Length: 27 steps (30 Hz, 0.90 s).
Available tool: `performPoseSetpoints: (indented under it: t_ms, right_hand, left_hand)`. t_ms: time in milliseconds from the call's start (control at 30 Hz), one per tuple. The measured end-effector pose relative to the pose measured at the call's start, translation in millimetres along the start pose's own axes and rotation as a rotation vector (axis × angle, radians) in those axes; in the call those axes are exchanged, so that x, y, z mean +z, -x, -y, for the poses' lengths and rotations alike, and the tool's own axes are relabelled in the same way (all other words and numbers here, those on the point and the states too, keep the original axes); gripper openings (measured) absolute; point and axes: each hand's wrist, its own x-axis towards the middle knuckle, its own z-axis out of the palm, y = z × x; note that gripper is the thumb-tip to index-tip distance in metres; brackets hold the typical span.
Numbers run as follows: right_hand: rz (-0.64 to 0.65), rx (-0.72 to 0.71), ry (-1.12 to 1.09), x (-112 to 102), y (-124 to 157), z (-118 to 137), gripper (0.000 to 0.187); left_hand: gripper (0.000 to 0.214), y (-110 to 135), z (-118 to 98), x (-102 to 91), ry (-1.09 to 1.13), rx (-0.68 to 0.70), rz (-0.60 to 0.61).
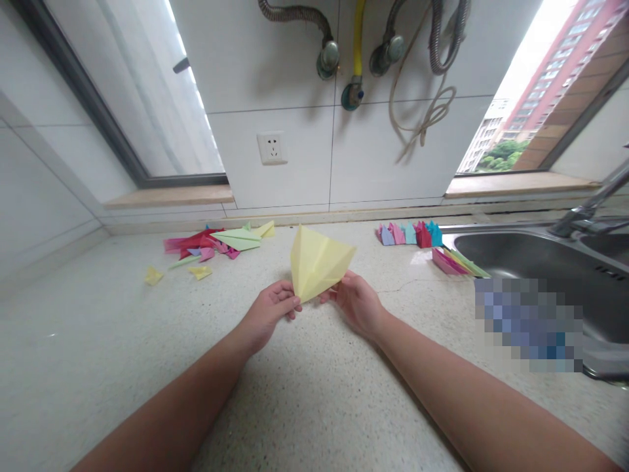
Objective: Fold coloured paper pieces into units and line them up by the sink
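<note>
Both hands, left hand (269, 309) and right hand (354, 303), pinch a folded yellow paper (317, 262) in their grip above the speckled pale worktop (98, 341). Behind stand a white tiled wall with a socket (272, 148) and hoses (358, 46); a steel sink (535, 262) lies right, and coloured folded papers (211, 242) are scattered left.

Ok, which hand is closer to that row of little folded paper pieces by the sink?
Right. The right hand pinches the yellow folded paper, nearer the row of folded pieces up and to its right. The left hand grips the paper's lower corner, farther away.

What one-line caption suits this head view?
Both hands, left hand and right hand, hold a folded yellow paper above a speckled counter.
</note>
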Motion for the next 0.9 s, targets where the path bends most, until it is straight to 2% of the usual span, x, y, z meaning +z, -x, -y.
performPoseSetpoints:
  t_ms: [333,400,500,633,733,900]
  right_hand:
    - [0.147,0.052,0.109,3,3,2,0.034]
    - [0.118,0.044,0.165,3,3,0,0.029]
    - [-0.018,0.011,0.320,1,2,-4,0.021]
    - [-0.146,-0.032,0.448,-1,-1,-10,0.022]
    - [-0.157,-0.038,0.436,-1,-2,-11,0.021]
    - [-0.089,-0.051,0.383,2,-1,-11,0.022]
  left_hand:
    - [0.035,0,-3,2.0,-0.041,-0.058,0.021]
    - [0.037,-1,-2,2.1,-0.048,-0.055,0.029]
    - [0.046,0,1,2.4,-0.067,-0.031,0.046]
    - [0.048,2,2,3.8,-0.072,0.034,0.074]
    - [0.043,5,0,5.6,-0.071,0.047,0.108]
    - [0.037,6,-2,8.0,-0.115,0.050,0.102]
